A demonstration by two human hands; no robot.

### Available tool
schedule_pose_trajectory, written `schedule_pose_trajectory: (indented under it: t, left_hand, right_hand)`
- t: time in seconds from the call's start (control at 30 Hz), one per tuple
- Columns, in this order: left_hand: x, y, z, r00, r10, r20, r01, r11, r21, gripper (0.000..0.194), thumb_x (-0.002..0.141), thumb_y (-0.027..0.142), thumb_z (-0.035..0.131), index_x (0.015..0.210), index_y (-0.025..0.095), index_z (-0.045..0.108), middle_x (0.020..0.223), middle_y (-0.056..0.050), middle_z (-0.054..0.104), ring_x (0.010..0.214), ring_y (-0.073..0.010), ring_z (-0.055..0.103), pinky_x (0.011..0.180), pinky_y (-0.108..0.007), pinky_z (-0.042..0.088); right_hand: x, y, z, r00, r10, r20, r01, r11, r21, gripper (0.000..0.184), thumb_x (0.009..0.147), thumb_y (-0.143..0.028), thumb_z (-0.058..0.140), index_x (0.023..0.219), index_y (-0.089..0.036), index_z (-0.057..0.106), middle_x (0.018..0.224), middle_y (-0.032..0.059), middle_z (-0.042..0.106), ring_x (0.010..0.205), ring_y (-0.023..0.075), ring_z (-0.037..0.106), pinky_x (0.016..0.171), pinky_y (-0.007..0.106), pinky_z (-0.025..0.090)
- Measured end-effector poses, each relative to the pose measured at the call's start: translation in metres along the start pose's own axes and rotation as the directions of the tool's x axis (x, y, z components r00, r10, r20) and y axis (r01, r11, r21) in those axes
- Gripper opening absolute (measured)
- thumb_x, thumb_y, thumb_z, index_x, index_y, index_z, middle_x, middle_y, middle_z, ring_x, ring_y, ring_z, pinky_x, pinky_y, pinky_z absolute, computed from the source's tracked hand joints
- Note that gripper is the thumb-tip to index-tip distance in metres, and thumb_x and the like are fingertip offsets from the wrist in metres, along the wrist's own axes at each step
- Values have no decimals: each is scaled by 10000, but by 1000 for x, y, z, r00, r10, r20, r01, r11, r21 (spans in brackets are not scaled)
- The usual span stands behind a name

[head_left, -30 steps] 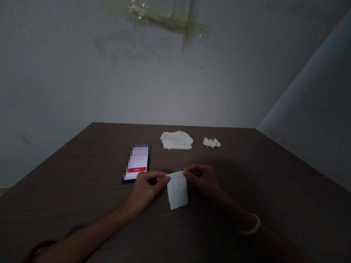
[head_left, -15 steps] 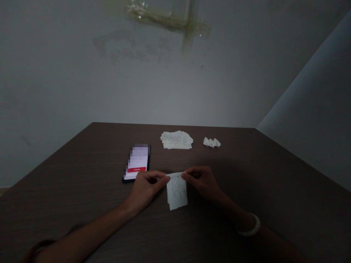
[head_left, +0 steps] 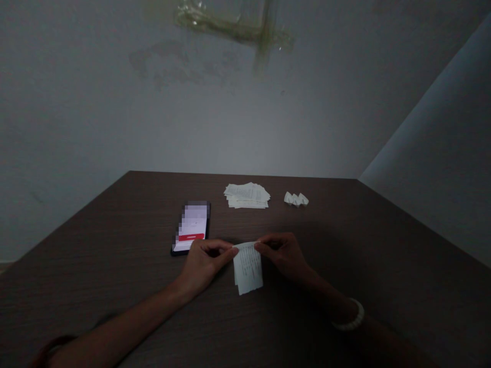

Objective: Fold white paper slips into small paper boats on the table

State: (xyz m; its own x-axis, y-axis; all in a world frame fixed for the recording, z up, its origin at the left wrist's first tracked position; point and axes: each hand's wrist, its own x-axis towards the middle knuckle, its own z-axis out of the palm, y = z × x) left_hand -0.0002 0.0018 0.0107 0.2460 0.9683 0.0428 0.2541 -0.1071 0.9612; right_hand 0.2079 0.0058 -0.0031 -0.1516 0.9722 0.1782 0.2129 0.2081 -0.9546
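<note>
Clamped by thumb and fingers of left hand (head_left: 202,263) on top-left corner of printed paper slip (head_left: 249,273); clamped likewise by right hand (head_left: 284,254) on top-right corner. Held between both hands, near side of dark wood-grain table (head_left: 115,220); cannot tell if touching tabletop. On right wrist, pale bracelet (head_left: 358,317). Just past left hand, with lower corner partly blocked by it, lit smartphone (head_left: 194,222). Farther out, fanned paper stack (head_left: 247,196), then three folded white papers (head_left: 296,200) to its right. Behind, taped wall (head_left: 245,122).
</note>
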Motion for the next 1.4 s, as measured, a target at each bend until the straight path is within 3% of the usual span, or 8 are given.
schedule_pose_trajectory:
  t: [0.37, 0.5, 0.7, 1.07, 1.27, 1.4]
  left_hand:
    - [2, -7, 0, 1000, 20, 1, -20, 1000, -19, 201, 765, 362, 669, 752, 176, 743, 754, -47, 744, 684, -182, 654, 621, -257, 488]
    - [3, -8, 2, 1000, 15, -13, -15, 1000, 8, 205, 742, 371, 685, 736, 173, 735, 724, -42, 733, 657, -179, 642, 604, -260, 481]
    - [1, -5, 4, 998, 28, 48, -31, 998, 56, 188, 744, 354, 678, 735, 174, 733, 743, -44, 734, 684, -181, 647, 627, -271, 491]
    - [1, -6, 3, 998, 24, 65, -28, 998, 54, 221, 768, 367, 644, 746, 163, 728, 723, -41, 721, 674, -176, 632, 626, -269, 479]
    - [1, -6, 2, 999, 2, 40, -3, 1000, 25, 236, 759, 381, 640, 757, 164, 733, 730, -45, 724, 668, -178, 624, 629, -275, 470]
    - [1, -6, 3, 1000, 1, 30, -2, 1000, 27, 235, 750, 383, 646, 744, 165, 734, 707, -43, 716, 653, -174, 616, 616, -273, 461]
  right_hand:
    - [0, 2, 2, 999, 6, -37, -5, 1000, 8, 173, 760, -325, 694, 742, -155, 722, 692, 34, 702, 621, 153, 620, 593, 259, 477]
    - [1, 3, 1, 994, -28, -105, 26, 999, -21, 156, 759, -306, 691, 706, -159, 691, 658, 19, 676, 605, 143, 602, 583, 251, 468]
    - [2, 4, -1, 986, -48, -157, 44, 999, -28, 179, 763, -308, 674, 674, -155, 646, 629, 12, 641, 578, 135, 578, 554, 243, 452]
    - [2, 4, 1, 989, -32, -141, 31, 999, -11, 202, 772, -345, 678, 710, -152, 670, 657, 21, 659, 608, 144, 600, 568, 240, 465]
    - [4, 6, -3, 999, -31, -27, 31, 1000, 0, 214, 790, -357, 653, 732, -156, 697, 679, 10, 672, 607, 131, 594, 572, 233, 457]
    - [3, 6, -3, 998, -22, -52, 20, 999, -43, 199, 761, -341, 680, 697, -154, 706, 642, 8, 673, 582, 129, 587, 543, 226, 447]
